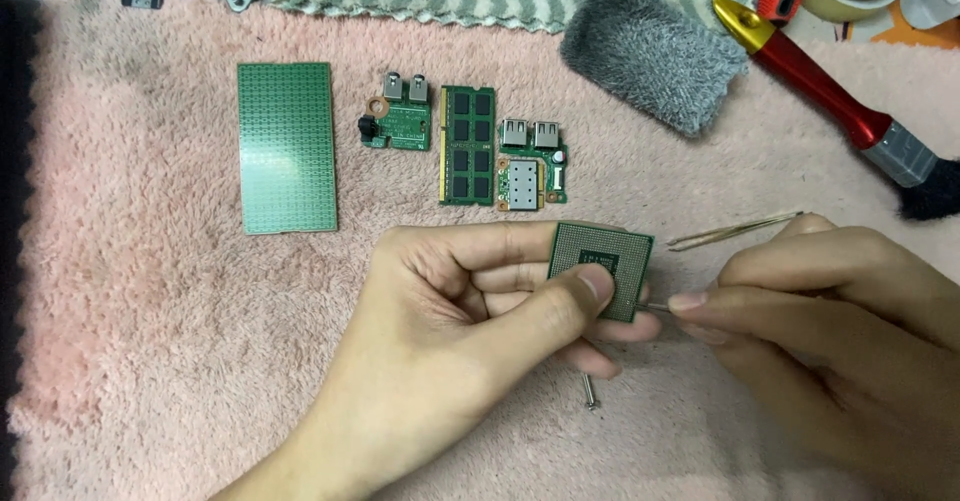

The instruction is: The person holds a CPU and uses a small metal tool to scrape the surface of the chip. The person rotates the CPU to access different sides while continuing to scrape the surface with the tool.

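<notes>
My left hand (470,311) pinches a square green processor chip (600,261) between thumb and fingers, pin side up, just above the pink fluffy mat (150,311). My right hand (840,311) grips metal tweezers (735,231); one tip sticks out past my fingers toward the chip's right edge, the other end points up and left. A small screw (589,391) lies on the mat below the chip.
Laid out on the mat behind my hands are a large green board (287,148), a small port board (398,118), a memory module (468,145) and a board with two ports (533,164). A grey cloth (650,46) and a red-handled brush (830,91) lie at the back right.
</notes>
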